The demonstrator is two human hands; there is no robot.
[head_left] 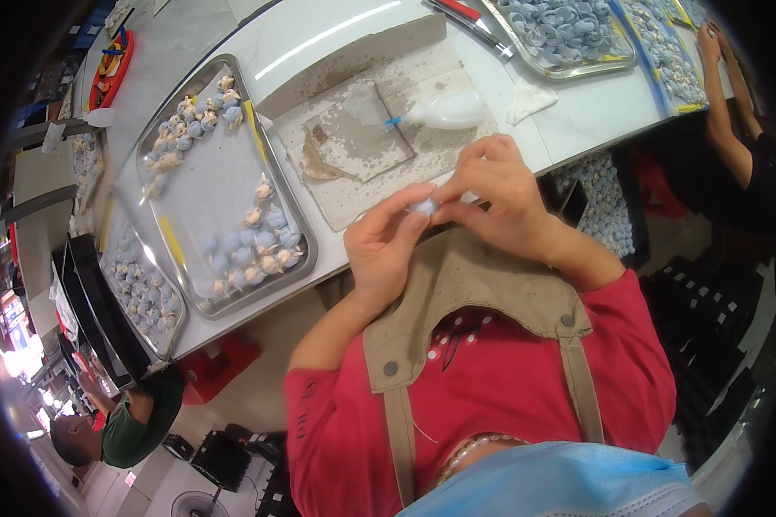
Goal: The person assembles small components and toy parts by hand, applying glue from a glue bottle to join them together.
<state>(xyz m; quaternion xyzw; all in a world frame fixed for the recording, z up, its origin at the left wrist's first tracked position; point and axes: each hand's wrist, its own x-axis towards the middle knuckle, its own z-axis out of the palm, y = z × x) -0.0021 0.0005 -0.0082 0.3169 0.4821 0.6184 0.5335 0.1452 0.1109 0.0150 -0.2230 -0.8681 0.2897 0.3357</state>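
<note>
Close in front of my chest, over the table's near edge, my left hand (383, 250) pinches a small light-blue rounded piece (424, 206) between thumb and fingertips. My right hand (502, 188) meets it from the other side, its thumb and fingers closed at the same piece. Fingers cover most of the piece, so whether the right hand holds a separate part is hidden. Just beyond the hands lies a shallow cardboard box (359, 194), stained inside. In it rests a white squeeze bottle (453, 110) with a blue tip.
Left of the box, a metal tray (306, 231) carries small blue-and-cream figures (259, 250). Another filled tray (142, 289) stands farther left. At the back right, a metal tray (578, 69) holds blue-grey shell-like parts; pens (474, 30) and a tissue (530, 99) lie nearby. Other people work at both sides.
</note>
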